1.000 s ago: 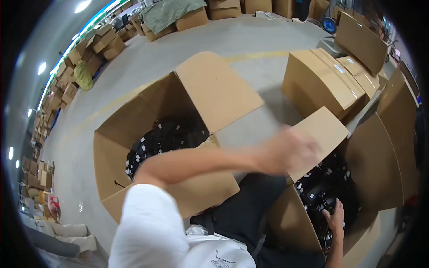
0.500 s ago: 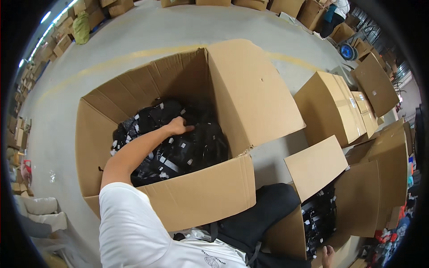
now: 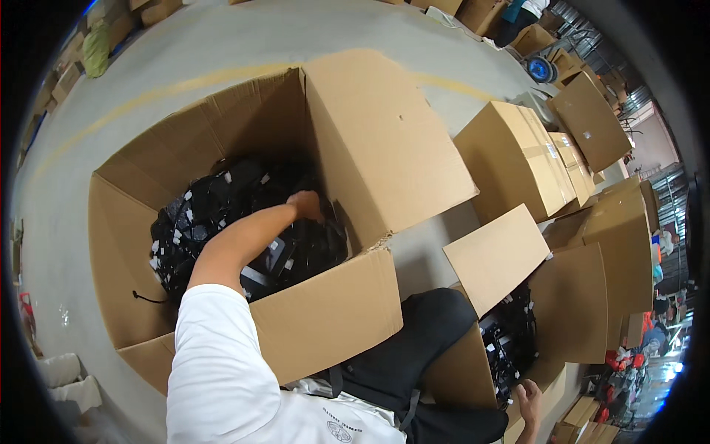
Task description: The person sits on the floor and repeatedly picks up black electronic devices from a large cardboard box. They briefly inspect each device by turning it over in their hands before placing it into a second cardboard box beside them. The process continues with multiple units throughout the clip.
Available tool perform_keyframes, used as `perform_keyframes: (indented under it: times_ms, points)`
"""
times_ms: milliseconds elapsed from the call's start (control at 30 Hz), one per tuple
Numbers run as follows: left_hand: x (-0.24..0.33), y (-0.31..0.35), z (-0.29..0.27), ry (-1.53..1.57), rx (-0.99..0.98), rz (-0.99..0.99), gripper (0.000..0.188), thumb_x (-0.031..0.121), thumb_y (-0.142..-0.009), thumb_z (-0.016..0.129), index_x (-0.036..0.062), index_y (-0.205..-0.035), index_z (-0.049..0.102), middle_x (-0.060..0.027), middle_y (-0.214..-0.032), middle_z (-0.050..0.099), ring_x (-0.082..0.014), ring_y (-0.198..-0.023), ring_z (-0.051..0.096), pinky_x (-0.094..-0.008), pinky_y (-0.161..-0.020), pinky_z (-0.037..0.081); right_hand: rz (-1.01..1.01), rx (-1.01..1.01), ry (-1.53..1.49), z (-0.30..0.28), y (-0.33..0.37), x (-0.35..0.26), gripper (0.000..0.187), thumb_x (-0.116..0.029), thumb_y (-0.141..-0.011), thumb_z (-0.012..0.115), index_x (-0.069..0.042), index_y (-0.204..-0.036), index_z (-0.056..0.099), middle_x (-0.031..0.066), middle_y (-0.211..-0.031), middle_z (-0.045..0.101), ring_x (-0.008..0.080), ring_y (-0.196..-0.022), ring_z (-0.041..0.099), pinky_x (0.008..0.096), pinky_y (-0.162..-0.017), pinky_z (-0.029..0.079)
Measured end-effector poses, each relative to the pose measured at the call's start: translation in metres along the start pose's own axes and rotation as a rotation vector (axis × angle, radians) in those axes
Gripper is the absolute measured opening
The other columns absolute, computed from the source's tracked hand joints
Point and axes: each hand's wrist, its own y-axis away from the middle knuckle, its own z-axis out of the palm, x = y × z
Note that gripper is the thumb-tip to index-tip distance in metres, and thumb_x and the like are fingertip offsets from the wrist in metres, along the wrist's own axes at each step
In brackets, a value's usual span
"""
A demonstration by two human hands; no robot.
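My left hand (image 3: 305, 203) reaches deep into a big open cardboard box (image 3: 325, 318), over a pile of black items with white tags (image 3: 214, 203). Its fingers curl down among the dark pieces at the pile's right side, and what they grip cannot be made out. At lower right, my right hand (image 3: 529, 399) hangs by the near rim of a smaller open box (image 3: 573, 303). Its fingers are slightly bent and apart, with nothing visible in them. More black tagged items (image 3: 510, 344) lie inside that smaller box.
A wide flap (image 3: 392, 140) stands out from the big box's right side. A raised flap (image 3: 497, 259) partly covers the smaller box. Closed cartons (image 3: 518, 159) stand at the right. A person (image 3: 518, 18) is far off at upper right, near a cart's blue wheel (image 3: 542, 70).
My left hand has moved toward the right side of the pile, its fingers now lower among the black items. My right hand has risen beside the smaller box. The whole view has shifted.
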Motion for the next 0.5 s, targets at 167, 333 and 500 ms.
perform_keyframes:
  times_ms: [167,333,500]
  points:
    - [0.001,0.015,0.031,0.135,0.038,-0.088,0.105,0.055,-0.062,0.089,-0.0019,-0.142,0.052,-0.0211,-0.126,0.069,-0.0337,-0.120,0.066,-0.0433,-0.103,0.053,-0.085,0.003,-0.131,0.037,-0.013,0.006,0.044,-0.019,-0.093,0.071,0.010,-0.125,0.062,0.0129,-0.109,0.070,0.0183,-0.100,0.066,0.0320,-0.089,0.053]
    - [-0.030,0.092,-0.040,-0.022,0.341,-0.016,0.091,0.052,-0.064,0.088,-0.0043,-0.131,0.060,-0.0221,-0.118,0.071,-0.0348,-0.110,0.069,-0.0402,-0.099,0.054,-0.191,0.031,-0.170,0.042,-0.013,0.003,0.036,-0.012,-0.093,0.070,0.009,-0.121,0.062,0.0081,-0.101,0.068,0.0162,-0.093,0.066,0.0317,-0.085,0.054]
    - [0.027,0.260,-0.189,0.847,0.534,0.309,0.059,0.027,-0.081,0.083,-0.0060,-0.126,0.061,-0.0100,-0.114,0.068,-0.0152,-0.103,0.063,-0.0315,-0.093,0.051,-0.275,0.082,-0.376,0.027,0.000,-0.060,0.023,-0.007,-0.095,0.065,0.008,-0.112,0.065,0.0046,-0.093,0.066,0.0099,-0.085,0.060,0.0248,-0.076,0.050]
